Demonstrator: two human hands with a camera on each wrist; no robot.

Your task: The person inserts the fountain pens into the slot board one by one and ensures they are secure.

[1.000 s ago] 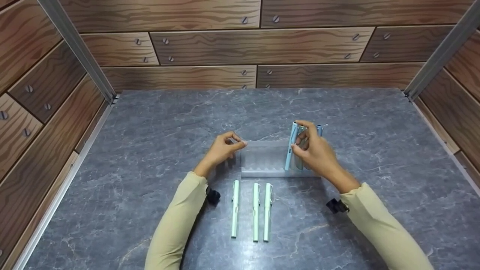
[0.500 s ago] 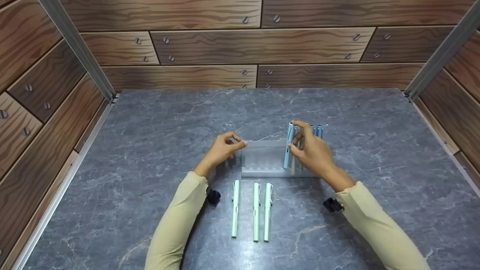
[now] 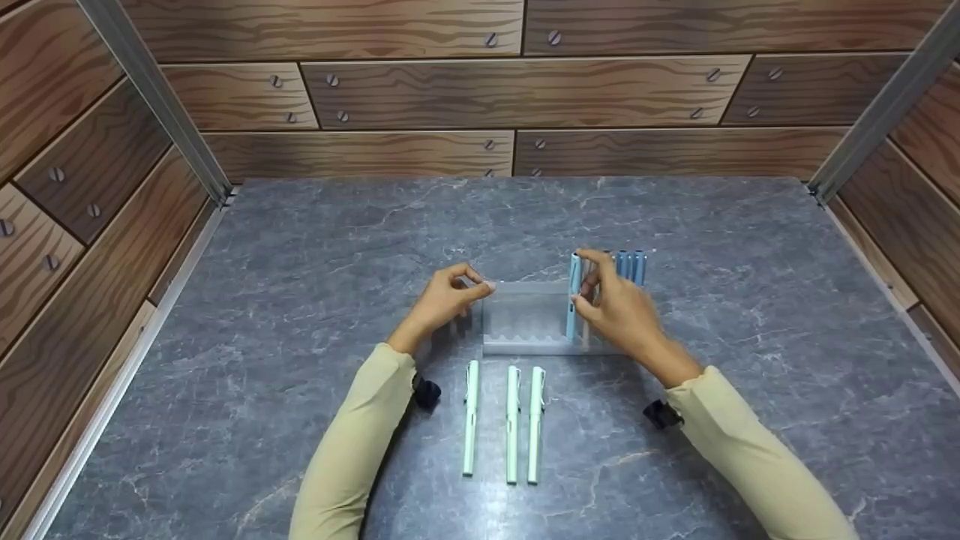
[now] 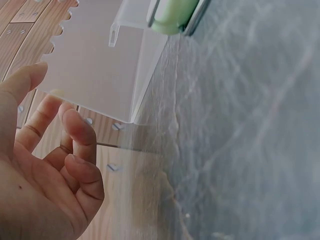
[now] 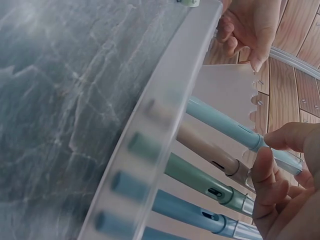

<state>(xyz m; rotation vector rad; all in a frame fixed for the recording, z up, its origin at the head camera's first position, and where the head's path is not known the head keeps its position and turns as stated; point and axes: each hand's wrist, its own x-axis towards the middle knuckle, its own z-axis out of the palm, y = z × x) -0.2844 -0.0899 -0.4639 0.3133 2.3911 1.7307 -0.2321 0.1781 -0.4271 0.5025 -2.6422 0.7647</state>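
Observation:
A clear pen rack (image 3: 525, 319) with a notched upper edge stands on the table. My left hand (image 3: 446, 294) pinches its upper left corner between thumb and index finger; the left wrist view shows the other fingers curled beside the panel (image 4: 95, 65). With thumb and fingertips, my right hand (image 3: 622, 311) grips the upper part of a light blue pen (image 5: 225, 121), which stands nearly upright in the rack. To its right in the rack are a beige pen (image 5: 210, 150), a green pen (image 5: 200, 180) and blue pens (image 3: 639, 266), partly hidden by my right hand in the head view.
Three mint green pens lie on the table in front of the rack: a left one (image 3: 470, 427), a middle one (image 3: 512, 427) and a right one (image 3: 535, 427). Wood-patterned panels (image 3: 480, 90) enclose the grey marbled table (image 3: 337, 225) at the back and sides.
My right hand has moved slightly left and down with the light blue pen, which now stands straighter in the rack. More blue pens show behind that hand. The left hand has stayed put.

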